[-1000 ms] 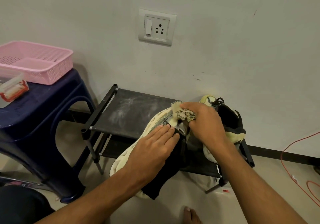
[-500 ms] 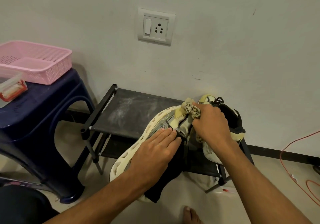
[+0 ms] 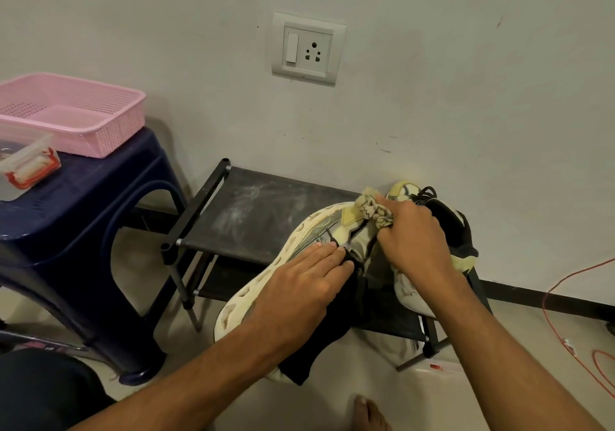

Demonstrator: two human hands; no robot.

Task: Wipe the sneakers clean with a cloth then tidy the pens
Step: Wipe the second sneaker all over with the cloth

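Observation:
A cream and black sneaker (image 3: 299, 241) lies tilted across the front of a low black shoe rack (image 3: 246, 211). My left hand (image 3: 299, 287) rests on its side with straight fingers, steadying it. My right hand (image 3: 412, 241) grips a crumpled patterned cloth (image 3: 372, 209) and presses it on the sneaker's toe end. A second sneaker (image 3: 456, 231) stands on the rack behind my right hand, partly hidden. No pens show.
A dark blue plastic stool (image 3: 83, 204) at left carries a pink basket (image 3: 76, 114) and a clear box with red clips (image 3: 26, 164). A wall socket (image 3: 307, 48) sits above the rack. An orange cable (image 3: 565, 297) trails on the floor at right. A bare foot (image 3: 369, 412) shows below.
My right hand has slid the cloth away along the sneaker toward its toe end. My left hand has stayed on the sneaker's side.

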